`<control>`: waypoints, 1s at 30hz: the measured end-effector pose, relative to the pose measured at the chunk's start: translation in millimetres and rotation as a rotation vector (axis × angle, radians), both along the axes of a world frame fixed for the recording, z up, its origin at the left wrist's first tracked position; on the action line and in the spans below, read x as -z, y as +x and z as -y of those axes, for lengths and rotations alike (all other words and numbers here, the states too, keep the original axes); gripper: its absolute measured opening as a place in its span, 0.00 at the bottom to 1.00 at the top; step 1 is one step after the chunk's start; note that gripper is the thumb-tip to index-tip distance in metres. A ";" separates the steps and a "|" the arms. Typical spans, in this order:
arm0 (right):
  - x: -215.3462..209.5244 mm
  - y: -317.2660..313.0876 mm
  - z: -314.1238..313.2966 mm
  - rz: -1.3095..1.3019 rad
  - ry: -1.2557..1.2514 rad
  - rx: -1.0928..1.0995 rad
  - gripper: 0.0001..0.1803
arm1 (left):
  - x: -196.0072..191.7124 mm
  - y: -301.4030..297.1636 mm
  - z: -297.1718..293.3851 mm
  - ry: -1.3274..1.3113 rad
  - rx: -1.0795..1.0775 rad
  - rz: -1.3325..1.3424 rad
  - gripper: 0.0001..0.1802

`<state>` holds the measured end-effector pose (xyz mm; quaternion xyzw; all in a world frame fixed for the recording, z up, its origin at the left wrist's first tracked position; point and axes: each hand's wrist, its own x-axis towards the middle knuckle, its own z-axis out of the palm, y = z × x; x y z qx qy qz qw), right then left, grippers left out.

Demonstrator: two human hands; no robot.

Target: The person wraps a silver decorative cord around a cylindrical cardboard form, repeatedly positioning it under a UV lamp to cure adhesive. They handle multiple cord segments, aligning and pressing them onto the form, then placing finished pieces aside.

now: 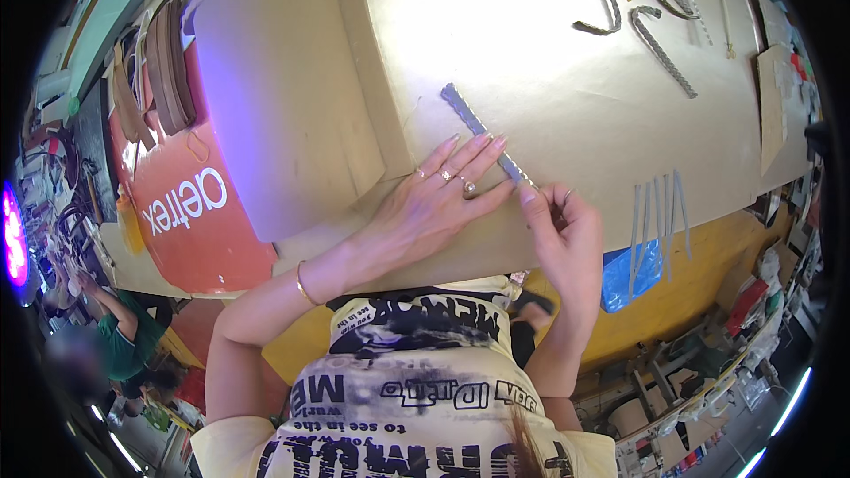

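Observation:
A grey braided strap (463, 110) lies slantwise on the cardboard-covered table, its far end pointing up and left. My left hand (445, 184), with rings and a bracelet, rests flat across its middle, fingers stretched out and fingertips pressing on the braid. At the near end, my right hand (564, 223) is closed, thumb and fingers pinching the strap's tip. That tip is partly hidden by the fingers.
An open cardboard box (283, 97) stands left on an orange-red panel (190, 212), with brown straps (168, 71) behind. More braided cords (664, 51) lie far right. Grey strips (653, 212) hang over the near edge above a blue bag (631, 279). A person in green (124, 341) is at lower left.

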<state>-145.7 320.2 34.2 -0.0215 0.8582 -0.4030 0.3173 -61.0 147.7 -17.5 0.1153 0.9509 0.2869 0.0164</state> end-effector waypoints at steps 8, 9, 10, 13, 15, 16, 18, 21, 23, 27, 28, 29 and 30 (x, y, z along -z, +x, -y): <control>7.6 -7.5 0.0 0.085 -0.203 0.098 0.16 | -3.4 1.7 -11.6 0.061 -0.080 0.046 0.33; 7.6 -8.4 0.8 0.084 -0.232 0.093 0.16 | -2.7 1.7 -13.2 0.058 -0.092 0.045 0.32; 7.1 -9.6 0.9 0.080 -0.234 0.095 0.15 | -2.0 1.6 -14.8 0.052 -0.100 0.059 0.31; 4.3 -11.4 -0.5 0.074 -0.392 0.154 0.16 | -1.9 1.6 -17.5 0.077 -0.125 0.099 0.29; -0.6 -13.7 -7.5 0.082 -0.237 0.071 0.15 | -3.5 1.5 -17.0 0.052 -0.120 0.097 0.29; -2.5 -14.2 -11.6 0.074 -0.185 0.021 0.15 | -4.6 1.5 -16.5 0.038 -0.117 0.101 0.28; -0.9 -10.9 -15.9 -0.025 -0.004 -0.033 0.15 | -6.3 0.8 -15.8 0.031 -0.115 0.102 0.28; 6.3 -2.9 -19.7 -0.125 0.084 -0.025 0.16 | -7.9 0.0 -16.0 0.018 -0.112 0.109 0.28; 10.8 2.1 -20.5 -0.156 0.093 0.003 0.16 | -8.5 -0.3 -16.2 0.013 -0.111 0.116 0.27; 13.8 4.2 -21.0 -0.200 0.118 0.002 0.15 | -9.2 -1.1 -15.0 0.024 -0.099 0.164 0.26; 13.3 4.0 -21.0 -0.211 0.128 -0.009 0.15 | -9.4 -1.1 -14.5 0.032 -0.096 0.179 0.26; 12.9 3.5 -20.9 -0.218 0.135 -0.022 0.15 | -9.4 -1.3 -13.9 0.029 -0.089 0.185 0.26; 12.6 3.1 -20.8 -0.224 0.144 -0.035 0.15 | -9.5 -1.4 -13.2 0.027 -0.083 0.184 0.26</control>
